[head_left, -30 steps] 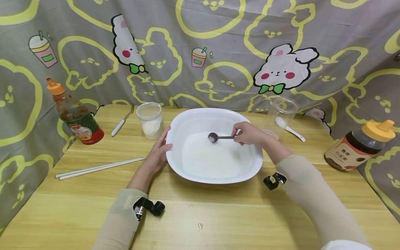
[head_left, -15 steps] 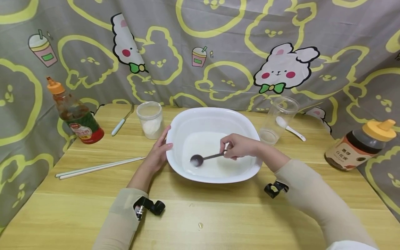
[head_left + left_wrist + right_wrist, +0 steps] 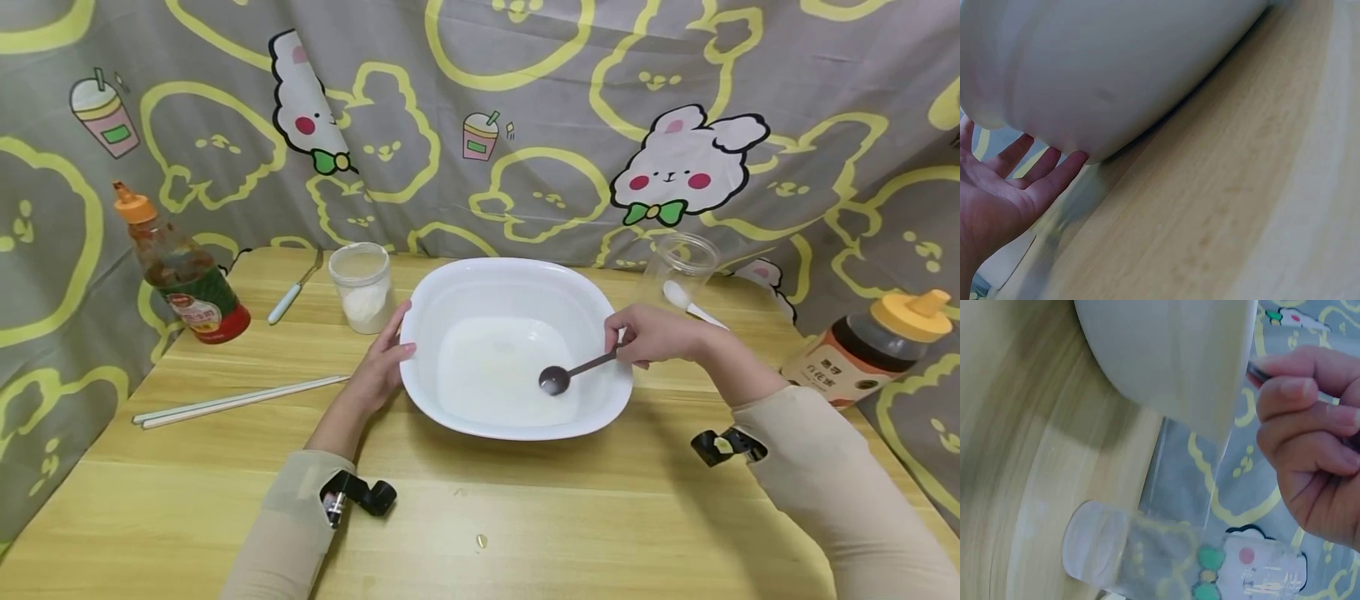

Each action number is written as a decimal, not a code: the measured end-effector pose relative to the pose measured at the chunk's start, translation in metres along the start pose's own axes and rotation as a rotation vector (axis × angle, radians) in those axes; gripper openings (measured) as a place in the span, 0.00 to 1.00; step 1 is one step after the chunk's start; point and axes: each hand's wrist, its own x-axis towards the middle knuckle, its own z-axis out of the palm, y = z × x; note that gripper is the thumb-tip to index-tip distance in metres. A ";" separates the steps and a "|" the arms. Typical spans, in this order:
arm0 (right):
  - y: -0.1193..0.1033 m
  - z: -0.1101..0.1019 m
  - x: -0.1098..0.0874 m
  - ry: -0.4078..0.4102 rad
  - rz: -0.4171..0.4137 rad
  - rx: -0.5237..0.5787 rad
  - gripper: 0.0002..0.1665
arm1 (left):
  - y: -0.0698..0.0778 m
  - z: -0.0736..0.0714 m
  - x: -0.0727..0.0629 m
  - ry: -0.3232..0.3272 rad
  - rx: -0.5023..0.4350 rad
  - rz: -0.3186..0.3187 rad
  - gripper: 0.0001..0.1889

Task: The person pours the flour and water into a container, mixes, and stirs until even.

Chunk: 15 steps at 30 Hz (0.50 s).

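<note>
A wide white basin (image 3: pixel 502 287) stands mid-table, with a pale, milky-looking layer (image 3: pixel 487 375) across its bottom. My left hand (image 3: pixel 378 371) holds its left side, thumb on the rim; in the left wrist view the spread fingers (image 3: pixel 1060 178) touch the outer wall. With my right hand (image 3: pixel 652 335) I pinch the handle end of a dark, round-bowled measuring spoon (image 3: pixel 555 380) near the right rim. The spoon slants down left, its head over the pale layer. In the right wrist view the spoon is mostly hidden behind the basin wall and curled fingers (image 3: pixel 1294 390).
A tub of white powder (image 3: pixel 363 292), a blue-handled tool (image 3: pixel 285 304), chopsticks (image 3: pixel 240 402) and a red sauce bottle (image 3: pixel 195 292) stand or lie left. Behind my right hand are a clear jar (image 3: pixel 678 258), a white spoon (image 3: pixel 677 294) and a honey bottle (image 3: pixel 847 358).
The spoon swept from the basin's back middle to the front left, then back right. My right hand and forearm have moved right with it; the left hand and basin stay put.
</note>
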 end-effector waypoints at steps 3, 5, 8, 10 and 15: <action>0.004 -0.004 0.004 0.075 0.052 -0.010 0.07 | 0.001 0.002 0.000 0.004 0.004 -0.009 0.37; 0.007 -0.005 0.010 0.128 0.067 -0.018 0.07 | 0.001 0.001 0.000 0.000 0.008 -0.007 0.37; 0.011 -0.003 0.025 0.197 0.073 -0.025 0.07 | -0.003 -0.003 0.002 -0.027 0.029 0.028 0.38; 0.009 0.001 0.036 0.226 0.071 -0.023 0.08 | -0.006 -0.006 0.003 -0.057 0.029 0.067 0.37; -0.006 0.020 0.061 0.215 0.035 0.065 0.08 | -0.007 -0.007 0.003 -0.061 0.028 0.069 0.38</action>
